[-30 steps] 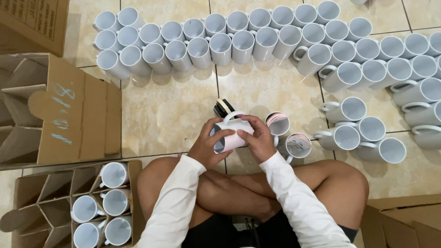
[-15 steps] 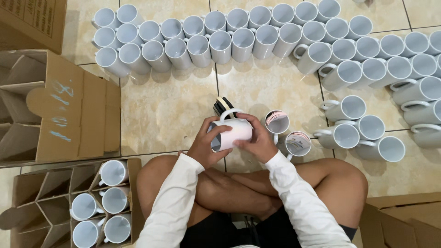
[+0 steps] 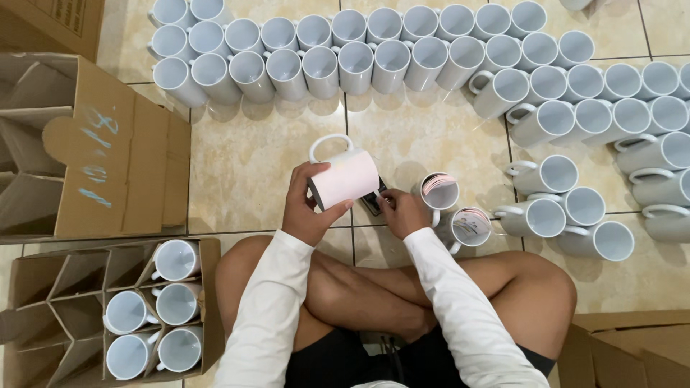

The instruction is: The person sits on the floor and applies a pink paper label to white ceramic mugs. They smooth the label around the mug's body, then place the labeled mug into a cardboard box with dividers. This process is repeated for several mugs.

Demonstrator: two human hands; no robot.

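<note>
My left hand (image 3: 305, 208) holds a white mug (image 3: 343, 177) on its side above the tiled floor, handle pointing away from me. My right hand (image 3: 402, 210) is lower, its fingers touching a small black object (image 3: 373, 201) on the floor just under the mug. Two mugs with paper sheets curled inside them, one (image 3: 439, 192) and another (image 3: 470, 227), stand right beside my right hand. I sit cross-legged, knees spread to either side.
Several white mugs stand in rows across the far floor (image 3: 374, 50) and in a cluster at the right (image 3: 604, 144). A divided cardboard box (image 3: 86, 287) at lower left holds several mugs. An open empty box (image 3: 86, 144) lies at left, another carton (image 3: 632, 352) at lower right.
Both hands held the mug together before. Now my left hand alone has lifted it up and leftward, and my right hand has dropped to the black object on the floor.
</note>
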